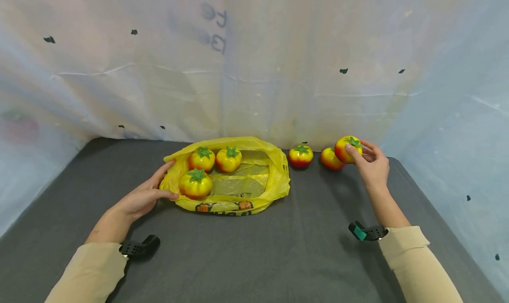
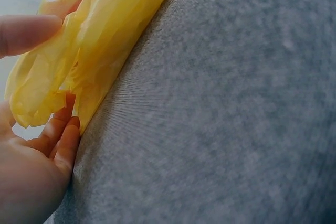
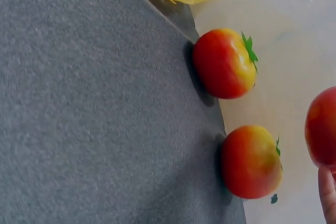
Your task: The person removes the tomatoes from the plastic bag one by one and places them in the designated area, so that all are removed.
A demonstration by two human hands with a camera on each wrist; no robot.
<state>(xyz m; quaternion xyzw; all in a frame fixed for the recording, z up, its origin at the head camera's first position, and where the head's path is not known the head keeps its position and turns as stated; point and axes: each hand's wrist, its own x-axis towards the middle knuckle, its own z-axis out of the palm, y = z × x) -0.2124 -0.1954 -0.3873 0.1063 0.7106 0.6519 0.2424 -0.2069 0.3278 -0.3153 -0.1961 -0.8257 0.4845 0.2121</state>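
Tomato (image 1: 348, 149) in right hand (image 1: 373, 165)

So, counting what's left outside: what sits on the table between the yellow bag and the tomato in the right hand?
Two tomatoes: one nearer the yellow bag, another just beside the held tomato in the right hand. Head view shows it.

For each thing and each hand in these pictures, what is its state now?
Yellow bag: lying flat, mouth open, three tomatoes inside.
Held tomato: lifted off the table, gripped in the right hand.
Two loose tomatoes: resting on the gray table, outside the bag.
Left hand: holding the bag's edge.
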